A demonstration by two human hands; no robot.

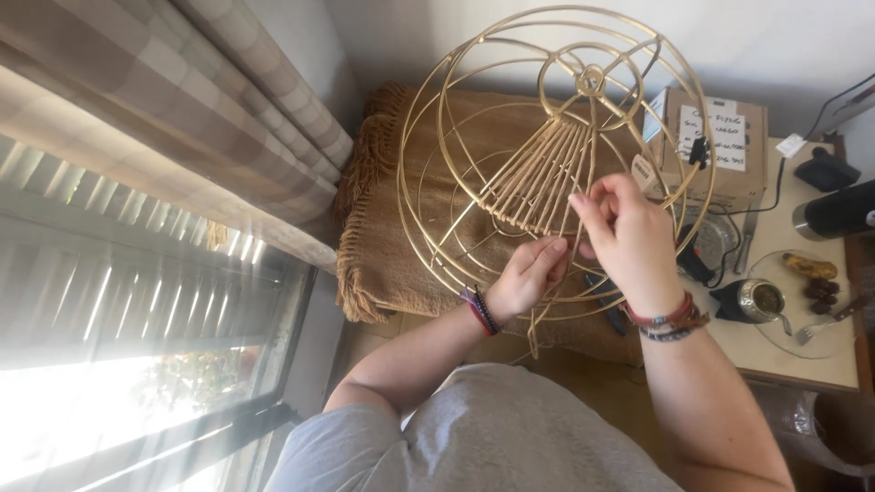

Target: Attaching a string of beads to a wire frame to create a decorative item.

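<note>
A large gold wire lampshade frame [437,137] is held up in front of me, with a fan of pale cane strands [538,173] woven from its hub ring to a lower hoop. My left hand [529,273] grips the lower wire hoop and the strand ends there. My right hand [624,232] pinches a thin cane strand, fingers closed on it, just right of the woven section. Both wrists wear beaded and cord bracelets.
A brown fringed blanket [383,246] covers a surface behind the frame. To the right stands a cardboard box [729,137] and a small table [820,364] with a glass plate of food and a fork, a metal cup, cables. A curtain and window are at left.
</note>
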